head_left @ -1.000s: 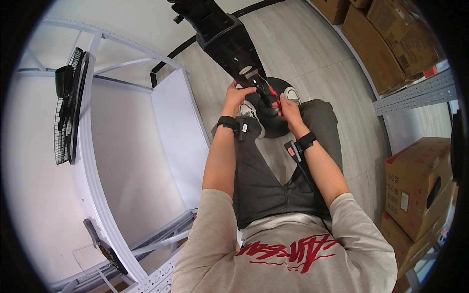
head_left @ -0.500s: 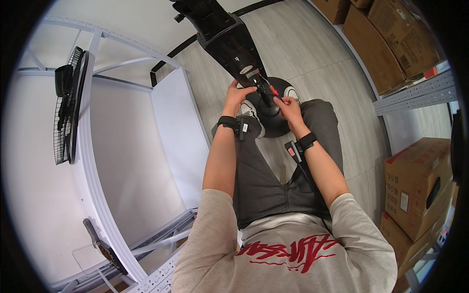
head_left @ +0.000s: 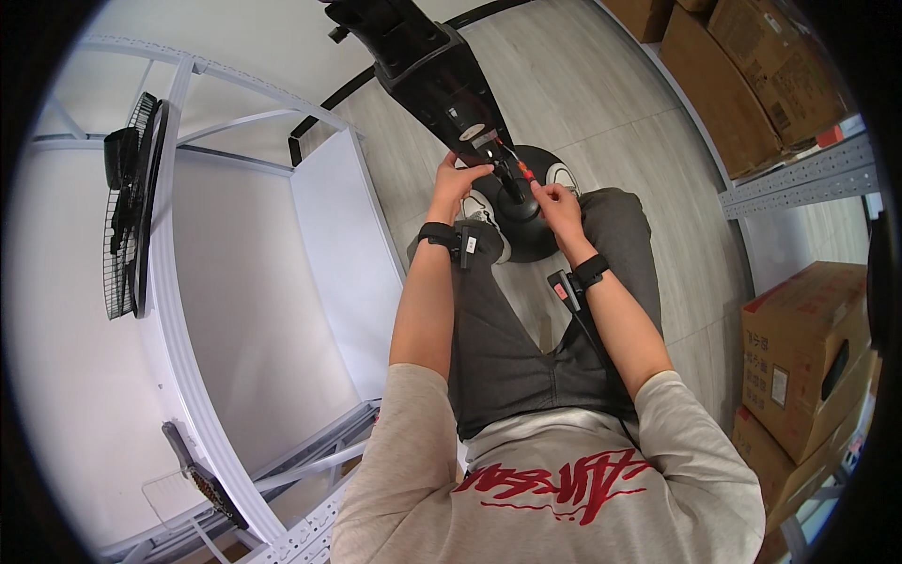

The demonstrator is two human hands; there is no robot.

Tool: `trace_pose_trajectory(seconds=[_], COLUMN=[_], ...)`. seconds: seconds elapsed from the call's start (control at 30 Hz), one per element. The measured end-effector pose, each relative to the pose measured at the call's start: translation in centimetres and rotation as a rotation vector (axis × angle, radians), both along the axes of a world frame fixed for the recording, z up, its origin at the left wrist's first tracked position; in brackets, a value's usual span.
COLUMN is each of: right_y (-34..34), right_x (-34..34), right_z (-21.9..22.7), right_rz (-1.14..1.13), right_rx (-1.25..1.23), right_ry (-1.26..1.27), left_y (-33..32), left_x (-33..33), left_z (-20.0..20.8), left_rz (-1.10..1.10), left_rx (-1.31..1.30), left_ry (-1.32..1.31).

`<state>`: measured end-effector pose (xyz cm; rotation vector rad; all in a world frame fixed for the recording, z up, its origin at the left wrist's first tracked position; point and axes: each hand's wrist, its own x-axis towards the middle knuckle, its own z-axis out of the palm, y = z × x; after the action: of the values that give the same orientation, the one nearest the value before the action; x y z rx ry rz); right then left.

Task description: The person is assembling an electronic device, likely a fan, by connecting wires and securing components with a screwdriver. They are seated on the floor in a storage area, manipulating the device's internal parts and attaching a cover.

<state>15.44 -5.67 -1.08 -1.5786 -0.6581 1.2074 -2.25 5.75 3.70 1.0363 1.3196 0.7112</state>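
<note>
A black fan-like appliance [head_left: 442,99] rises from a round black base [head_left: 526,226] on the floor between my shoes. At the lower end of its housing, my left hand [head_left: 456,183] grips the edge, thumb and index finger pressed near the thin black column [head_left: 508,179]. My right hand [head_left: 559,207] is closed in a pinch around a slim screwdriver [head_left: 527,173] with a red handle. Its shaft points up toward the opening at the bottom of the housing; the tip is too small to make out.
To the left stands a white metal shelf rack [head_left: 174,235] with a black fan grille [head_left: 136,207] on it. Cardboard boxes [head_left: 799,362] are stacked on the right, with more boxes [head_left: 723,89] on a shelf above. Grey plank flooring [head_left: 601,85] lies around the base.
The housing has tilted slightly to the left. My right hand has shifted slightly at the screwdriver's handle, and more of the red shows. My left hand keeps its place.
</note>
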Motion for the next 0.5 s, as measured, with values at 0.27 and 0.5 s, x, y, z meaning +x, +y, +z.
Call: trace_pose_trajectory(seconds=[0.27,0.5], right_y=[0.1,0.3], right_x=[-0.5,0.6], right_z=[-0.6,-0.3], right_rz=[-0.04,0.103], right_rx=[-0.014,-0.089], right_ry=[-0.056,0.23], left_y=[0.2,0.1], left_x=[-0.1,-0.2], left_z=[-0.6,-0.6], left_rz=[-0.002,0.003], left_rx=[0.012,0.01], left_ry=[-0.003,-0.004])
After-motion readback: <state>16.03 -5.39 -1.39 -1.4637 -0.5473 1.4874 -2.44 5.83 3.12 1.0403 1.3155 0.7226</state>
